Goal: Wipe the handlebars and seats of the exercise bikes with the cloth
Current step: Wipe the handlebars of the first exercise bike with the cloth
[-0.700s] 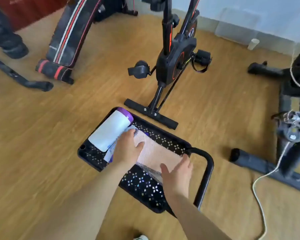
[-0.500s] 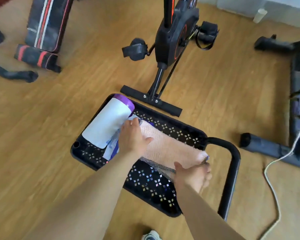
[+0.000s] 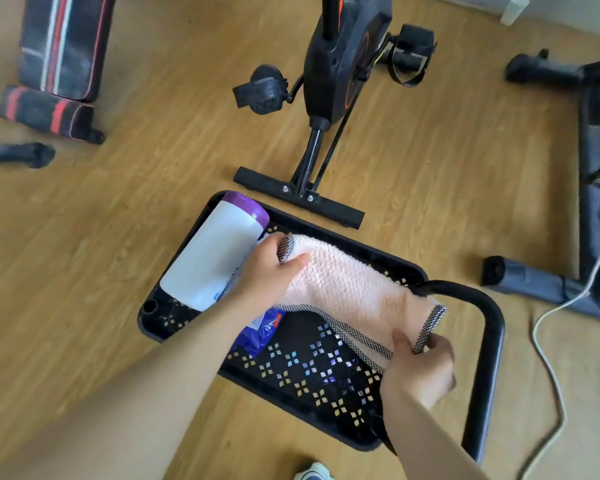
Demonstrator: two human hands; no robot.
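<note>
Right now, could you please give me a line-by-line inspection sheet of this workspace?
Surface: black perforated cart tray standing on a wooden floor.
Job's things: pink cloth stretched between both hands over the tray; exercise bike just beyond it, handlebars and seat out of frame.
Clutter: white bottle with a purple cap lying in the tray; blue packet beside it.
Grippers: left hand pinches the cloth's far corner; right hand grips its near corner.
Cables: white cable loose on the floor at right.
Surroundings: padded bench upper left; grey machine frame right; white cup by the wall.
</note>
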